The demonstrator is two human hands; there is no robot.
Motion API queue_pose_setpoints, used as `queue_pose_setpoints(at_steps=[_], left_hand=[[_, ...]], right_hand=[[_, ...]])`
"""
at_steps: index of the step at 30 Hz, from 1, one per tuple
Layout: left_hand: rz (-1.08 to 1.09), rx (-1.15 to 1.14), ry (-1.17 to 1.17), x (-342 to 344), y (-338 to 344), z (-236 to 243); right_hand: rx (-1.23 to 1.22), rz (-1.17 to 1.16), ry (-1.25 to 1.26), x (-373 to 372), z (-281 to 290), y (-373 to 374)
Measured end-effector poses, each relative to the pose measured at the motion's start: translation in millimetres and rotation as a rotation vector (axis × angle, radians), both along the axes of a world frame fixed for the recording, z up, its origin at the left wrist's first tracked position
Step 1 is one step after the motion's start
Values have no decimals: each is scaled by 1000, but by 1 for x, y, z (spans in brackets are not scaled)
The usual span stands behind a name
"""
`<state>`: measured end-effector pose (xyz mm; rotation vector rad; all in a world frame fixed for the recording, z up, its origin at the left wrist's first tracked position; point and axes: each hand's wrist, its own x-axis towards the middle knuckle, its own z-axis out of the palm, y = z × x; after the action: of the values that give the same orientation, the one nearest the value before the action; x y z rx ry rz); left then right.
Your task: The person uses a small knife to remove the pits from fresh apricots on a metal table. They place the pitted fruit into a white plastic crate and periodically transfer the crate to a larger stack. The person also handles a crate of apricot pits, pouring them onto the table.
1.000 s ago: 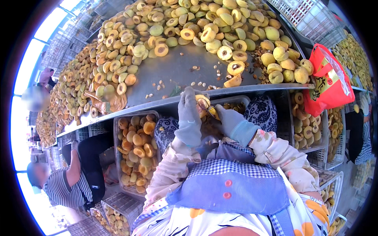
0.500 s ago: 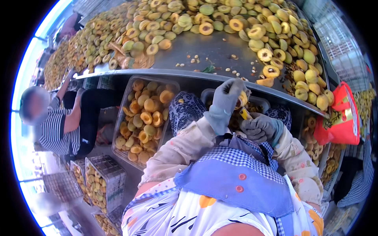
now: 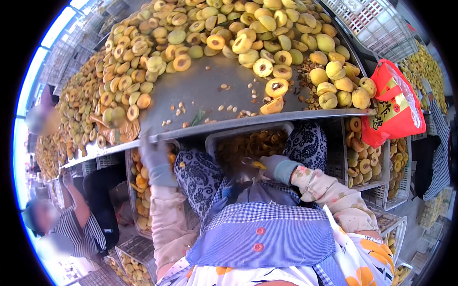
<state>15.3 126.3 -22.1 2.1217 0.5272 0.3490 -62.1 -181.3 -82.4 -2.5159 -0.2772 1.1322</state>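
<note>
My gloved left hand (image 3: 153, 155) is smeared by motion at the metal table's front edge (image 3: 224, 119), over a crate of apricot halves (image 3: 142, 207); its fingers and any contents cannot be made out. My gloved right hand (image 3: 274, 167) grips a small yellow-handled tool (image 3: 255, 163) above the bin of cut pieces (image 3: 245, 143) between my knees. On the table lie a large heap of halved fruit (image 3: 181, 35), small pale kernels (image 3: 226, 107) and whole fruit (image 3: 336, 70) at the right.
A red bag (image 3: 391, 119) is at the table's right end, near stacked crates of fruit (image 3: 362, 162) and a white plastic crate (image 3: 367, 21). A co-worker in stripes (image 3: 86, 229) sits at my left; another person's striped sleeve (image 3: 436, 124) shows at far right. More crates (image 3: 133, 257) stand lower left.
My left hand has moved left, away from my right hand and the tool, where it earlier held a cut fruit. My right hand still grips the tool.
</note>
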Motion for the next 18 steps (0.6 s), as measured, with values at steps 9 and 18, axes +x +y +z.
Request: queue_pose_setpoints(at_steps=[9,18], left_hand=[[-897,80,409,110,-246,2],[-835,441,51,133,-269,-5]], right_hand=[[255,-185,-11,-6,-4,-20],[281,-292,-63,-6,-7,-47]])
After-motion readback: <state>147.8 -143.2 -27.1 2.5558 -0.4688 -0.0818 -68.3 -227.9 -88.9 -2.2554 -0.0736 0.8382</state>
